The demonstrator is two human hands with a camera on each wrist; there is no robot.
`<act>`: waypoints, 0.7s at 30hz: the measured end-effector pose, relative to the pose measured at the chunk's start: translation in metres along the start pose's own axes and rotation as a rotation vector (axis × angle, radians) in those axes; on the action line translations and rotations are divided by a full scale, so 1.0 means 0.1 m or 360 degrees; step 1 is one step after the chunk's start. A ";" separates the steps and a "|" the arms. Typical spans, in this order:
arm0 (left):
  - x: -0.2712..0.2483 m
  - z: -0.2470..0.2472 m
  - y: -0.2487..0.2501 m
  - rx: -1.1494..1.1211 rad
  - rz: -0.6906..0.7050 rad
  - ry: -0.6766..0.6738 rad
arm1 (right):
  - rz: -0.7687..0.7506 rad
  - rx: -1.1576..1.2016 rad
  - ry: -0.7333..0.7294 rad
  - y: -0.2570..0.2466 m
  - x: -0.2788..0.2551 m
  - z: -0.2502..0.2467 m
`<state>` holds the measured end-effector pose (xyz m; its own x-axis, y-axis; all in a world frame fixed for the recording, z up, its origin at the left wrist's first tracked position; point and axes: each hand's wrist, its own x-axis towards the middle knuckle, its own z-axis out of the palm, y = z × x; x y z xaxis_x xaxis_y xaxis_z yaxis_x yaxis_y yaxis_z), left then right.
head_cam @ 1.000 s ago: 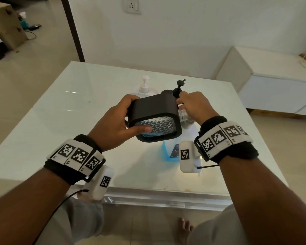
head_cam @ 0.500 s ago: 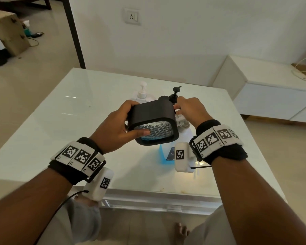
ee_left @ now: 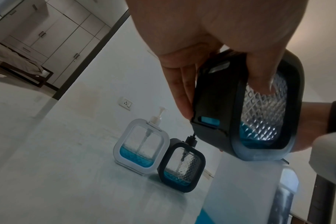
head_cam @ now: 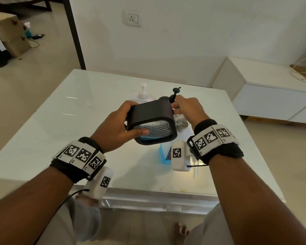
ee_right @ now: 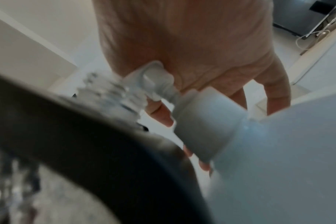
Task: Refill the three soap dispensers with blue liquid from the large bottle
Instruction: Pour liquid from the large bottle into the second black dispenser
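My left hand (head_cam: 113, 131) grips a black-framed dispenser (head_cam: 153, 124) with diamond-cut glass, tilted in the air. A little blue liquid lies in its low end (ee_left: 247, 136). Its clear threaded neck (ee_right: 113, 91) points toward my right hand (head_cam: 185, 110). That hand's fingers curl over the white spout cap (ee_right: 155, 78) of the large bottle (head_cam: 163, 154), which stands on the table below my right wrist with blue liquid at its bottom. Behind stand a white dispenser (ee_left: 142, 145) and a second black dispenser (ee_left: 182, 166), each holding a little blue liquid.
The white glass-topped table (head_cam: 64, 131) ends close to my knees. A low white cabinet (head_cam: 272, 96) stands to the right, with cables on it. A wall with a socket (head_cam: 132, 18) lies behind the table.
Both hands keep the same hold on the dispenser and at the bottle's top. Only the view has tipped up slightly.
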<state>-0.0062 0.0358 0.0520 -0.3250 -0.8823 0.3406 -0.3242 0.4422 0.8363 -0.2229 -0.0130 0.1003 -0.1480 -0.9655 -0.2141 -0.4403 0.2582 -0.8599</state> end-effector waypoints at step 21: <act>0.01 0.00 -0.01 -0.0008 0.0019 0.0013 | 0.0059 0.0045 -0.0028 -0.03 -0.06 -0.01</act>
<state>-0.0063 0.0346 0.0512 -0.3217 -0.8782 0.3539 -0.3161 0.4520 0.8342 -0.2215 -0.0084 0.1050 -0.1480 -0.9558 -0.2541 -0.4094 0.2931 -0.8640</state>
